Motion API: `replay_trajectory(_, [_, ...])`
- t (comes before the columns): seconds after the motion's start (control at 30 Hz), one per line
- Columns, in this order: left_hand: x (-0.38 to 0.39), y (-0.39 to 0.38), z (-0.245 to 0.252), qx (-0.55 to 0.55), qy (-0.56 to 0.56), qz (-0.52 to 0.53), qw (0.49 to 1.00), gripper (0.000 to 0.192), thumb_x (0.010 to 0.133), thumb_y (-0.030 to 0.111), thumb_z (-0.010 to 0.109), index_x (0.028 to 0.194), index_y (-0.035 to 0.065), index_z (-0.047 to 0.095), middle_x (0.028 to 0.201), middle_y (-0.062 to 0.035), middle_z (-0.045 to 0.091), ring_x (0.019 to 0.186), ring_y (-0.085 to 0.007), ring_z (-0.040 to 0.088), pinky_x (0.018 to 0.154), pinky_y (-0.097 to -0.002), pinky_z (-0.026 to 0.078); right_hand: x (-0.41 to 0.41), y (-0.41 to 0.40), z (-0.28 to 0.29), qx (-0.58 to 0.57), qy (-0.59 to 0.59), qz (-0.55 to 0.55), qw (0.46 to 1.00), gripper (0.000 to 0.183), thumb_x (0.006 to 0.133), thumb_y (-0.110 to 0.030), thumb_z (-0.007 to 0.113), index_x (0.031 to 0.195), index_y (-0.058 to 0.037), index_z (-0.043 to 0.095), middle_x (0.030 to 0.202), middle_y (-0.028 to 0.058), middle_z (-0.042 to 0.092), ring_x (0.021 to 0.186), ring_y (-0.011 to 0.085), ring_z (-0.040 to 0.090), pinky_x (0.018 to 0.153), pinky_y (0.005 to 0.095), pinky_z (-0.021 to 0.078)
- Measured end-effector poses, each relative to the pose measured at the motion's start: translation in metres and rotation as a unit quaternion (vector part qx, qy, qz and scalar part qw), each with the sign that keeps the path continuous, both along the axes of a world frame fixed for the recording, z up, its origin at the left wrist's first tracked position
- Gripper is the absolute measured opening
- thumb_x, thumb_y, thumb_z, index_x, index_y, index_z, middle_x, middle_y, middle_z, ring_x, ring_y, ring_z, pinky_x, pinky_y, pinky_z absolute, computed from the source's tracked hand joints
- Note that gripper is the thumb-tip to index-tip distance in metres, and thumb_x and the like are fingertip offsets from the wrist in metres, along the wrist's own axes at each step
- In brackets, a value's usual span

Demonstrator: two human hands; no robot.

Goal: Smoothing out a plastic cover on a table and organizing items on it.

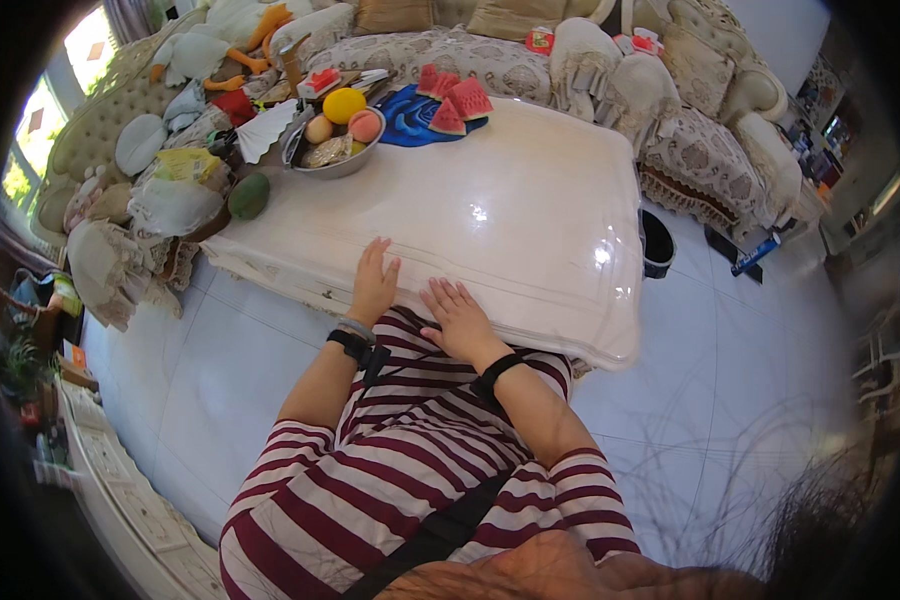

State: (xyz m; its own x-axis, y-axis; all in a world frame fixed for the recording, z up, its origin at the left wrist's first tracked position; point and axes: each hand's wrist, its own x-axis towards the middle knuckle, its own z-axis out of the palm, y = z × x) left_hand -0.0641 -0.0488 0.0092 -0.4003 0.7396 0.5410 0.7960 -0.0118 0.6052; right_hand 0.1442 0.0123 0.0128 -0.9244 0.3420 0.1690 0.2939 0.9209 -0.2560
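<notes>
My left hand is at the near edge of a low cream table, fingers up and slightly parted, holding nothing. Close to its right, my right hand lies palm down at the same edge, fingers apart and empty. Farther back on the table, a metal bowl holds a yellow round fruit, peaches and a bagged item. A green mango-like fruit rests at the table's left end. Several watermelon wedges sit on a blue rose-patterned cloth beside the bowl.
Lace-covered sofas stand behind the table and to both sides. White goose plush toys lie on the left one. A black bin stands on the tiled floor at the table's right, near a blue cylinder. A cream cabinet is at lower left.
</notes>
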Motion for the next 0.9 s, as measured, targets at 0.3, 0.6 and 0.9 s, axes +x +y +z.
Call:
replay_trajectory(0.3, [-0.017, 0.034, -0.003, 0.006, 0.102, 0.107, 0.989, 0.037, 0.092, 0.022, 0.053, 0.122, 0.0012, 0.051, 0.132, -0.0226, 0.045, 0.127, -0.0402, 0.036, 0.107, -0.0480, 0.026, 0.143, 0.064, 0.010, -0.005, -0.080, -0.401, 0.913, 0.067, 0.091, -0.043, 0.045, 0.143, -0.0033, 0.030, 0.148, 0.0208, 0.028, 0.140, 0.0342, 0.020, 0.113, 0.0536, 0.0117])
replay_trajectory(0.6, [-0.006, 0.034, 0.001, 0.009, 0.149, 0.201, 0.968, 0.035, 0.090, 0.025, 0.054, 0.114, 0.0001, 0.053, 0.129, -0.0191, 0.046, 0.126, -0.0375, 0.035, 0.107, -0.0472, 0.026, 0.148, 0.038, 0.014, 0.020, -0.059, -0.391, 0.918, 0.069, 0.086, -0.041, 0.053, 0.138, 0.0023, 0.037, 0.142, 0.0305, 0.032, 0.136, 0.0423, 0.024, 0.113, 0.0522, 0.0120])
replay_trajectory(0.9, [-0.007, 0.035, -0.004, -0.002, 0.144, 0.197, 0.970, 0.032, 0.090, 0.024, 0.055, 0.110, -0.0012, 0.055, 0.122, -0.0212, 0.050, 0.120, -0.0378, 0.040, 0.104, -0.0461, 0.030, -0.010, 0.034, 0.013, -0.024, -0.067, -0.073, 0.995, 0.066, 0.094, -0.044, 0.042, 0.145, -0.0053, 0.026, 0.151, 0.0233, 0.018, 0.142, 0.0336, 0.014, 0.116, 0.0414, 0.0090])
